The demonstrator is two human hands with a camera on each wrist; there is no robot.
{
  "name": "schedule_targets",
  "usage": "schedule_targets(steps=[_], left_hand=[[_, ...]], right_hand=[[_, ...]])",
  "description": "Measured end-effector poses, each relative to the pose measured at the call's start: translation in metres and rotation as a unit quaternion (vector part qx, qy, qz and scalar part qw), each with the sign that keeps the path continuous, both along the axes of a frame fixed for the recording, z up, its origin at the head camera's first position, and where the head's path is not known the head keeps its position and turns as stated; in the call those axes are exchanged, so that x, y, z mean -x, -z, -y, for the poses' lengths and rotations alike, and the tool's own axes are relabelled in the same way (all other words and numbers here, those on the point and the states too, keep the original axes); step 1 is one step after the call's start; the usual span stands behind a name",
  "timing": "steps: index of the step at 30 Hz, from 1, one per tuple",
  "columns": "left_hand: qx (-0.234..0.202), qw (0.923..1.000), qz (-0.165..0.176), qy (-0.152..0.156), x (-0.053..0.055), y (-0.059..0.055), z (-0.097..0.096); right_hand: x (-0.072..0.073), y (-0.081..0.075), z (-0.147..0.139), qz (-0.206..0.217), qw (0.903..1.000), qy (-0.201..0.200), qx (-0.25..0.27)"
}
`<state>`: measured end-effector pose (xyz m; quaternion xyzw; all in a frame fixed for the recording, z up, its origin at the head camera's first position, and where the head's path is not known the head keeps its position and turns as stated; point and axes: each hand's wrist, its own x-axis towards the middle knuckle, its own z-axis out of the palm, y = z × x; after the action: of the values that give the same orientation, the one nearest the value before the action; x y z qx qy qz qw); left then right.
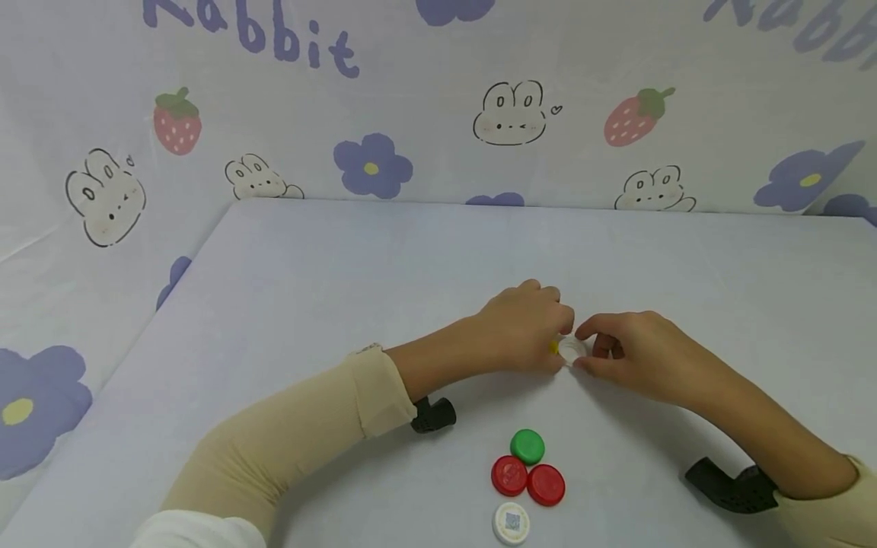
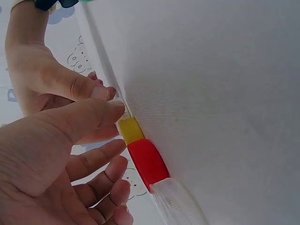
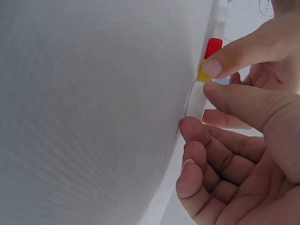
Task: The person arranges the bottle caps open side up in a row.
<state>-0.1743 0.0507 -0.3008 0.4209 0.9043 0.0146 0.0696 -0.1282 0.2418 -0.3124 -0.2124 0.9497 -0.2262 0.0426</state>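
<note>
In the head view, both hands meet over a row of bottle caps on the white tabletop. My right hand [image 1: 637,356] pinches a white cap [image 1: 572,350] at the row's right end between thumb and fingers. My left hand [image 1: 526,329] curls its thumb and index finger about the yellow cap [image 2: 131,131] beside it, tips close to the white cap's edge. A red cap [image 2: 148,162] adjoins the yellow one, and a whitish translucent cap [image 2: 176,204] follows it in the left wrist view. The left hand hides most of this row from the head camera.
Nearer the body lie a green cap [image 1: 527,447], two red caps [image 1: 509,476] touching each other, and a white cap with a printed square code [image 1: 511,523]. Black wrist devices [image 1: 435,415] hang under both forearms. A patterned cloth [image 1: 411,91] rises behind the table.
</note>
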Motion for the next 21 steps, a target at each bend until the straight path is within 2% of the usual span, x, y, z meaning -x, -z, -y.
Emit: schedule_targets(steps=[6,11,15,21], left_hand=[[-0.034,0.9994,0.005,-0.009,-0.005,-0.004,0.012],[-0.054,0.9983,0.016,-0.015,-0.015,-0.012,0.025],[-0.071,0.9967,0.033,-0.021,-0.025,-0.018,0.039],[-0.096,0.9930,0.066,-0.018,-0.040,-0.021,0.063]], right_hand=[[-0.004,-0.002,0.001,0.000,0.9999,0.010,-0.012],[-0.015,-0.006,0.004,-0.010,0.9996,0.017,-0.021],[-0.025,-0.009,0.011,0.004,0.9996,0.018,-0.024],[-0.039,-0.011,0.020,0.008,0.9996,-0.019,-0.020]])
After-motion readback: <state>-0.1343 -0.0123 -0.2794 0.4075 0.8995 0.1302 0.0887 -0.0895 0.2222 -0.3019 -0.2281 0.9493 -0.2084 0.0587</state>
